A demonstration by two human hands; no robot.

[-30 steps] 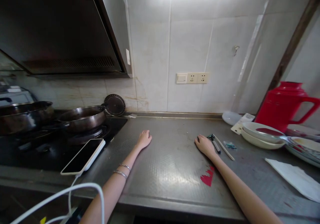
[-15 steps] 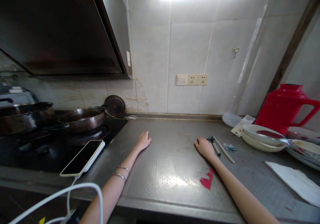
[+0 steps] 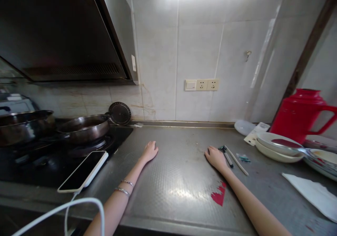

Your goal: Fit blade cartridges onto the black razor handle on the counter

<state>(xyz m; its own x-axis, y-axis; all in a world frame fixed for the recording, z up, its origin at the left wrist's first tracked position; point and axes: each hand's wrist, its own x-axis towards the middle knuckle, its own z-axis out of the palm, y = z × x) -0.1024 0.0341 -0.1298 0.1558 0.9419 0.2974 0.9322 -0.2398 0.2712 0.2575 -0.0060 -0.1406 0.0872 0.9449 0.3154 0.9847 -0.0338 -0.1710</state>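
My left hand point(image 3: 150, 151) rests on the metal countertop point(image 3: 179, 165), fingers loosely curled together, with nothing visible in it. To the right, my right hand point(image 3: 214, 156) lies on the same surface, its fingers slightly bent and a little apart, holding nothing. Just beside its outer edge are a dark-handled tool point(image 3: 228, 159) and a thin whitish strip point(image 3: 238, 163). A torn red paper piece point(image 3: 219, 195) lies left of my right forearm. A small packet with teal items point(image 3: 243, 158) sits farther right.
Pans point(image 3: 85, 129) stand on the black stove point(image 3: 34, 162) at left; a cabled white phone point(image 3: 83, 172) lies at its edge. Stacked bowls point(image 3: 276, 148), a red thermos point(image 3: 297, 115) and white paper point(image 3: 310, 194) are at right. A range hood point(image 3: 65, 35) hangs upper left.
The view has shifted slightly, so the counter items appear a little lower. Both hands stay resting at about the same places on the counter.
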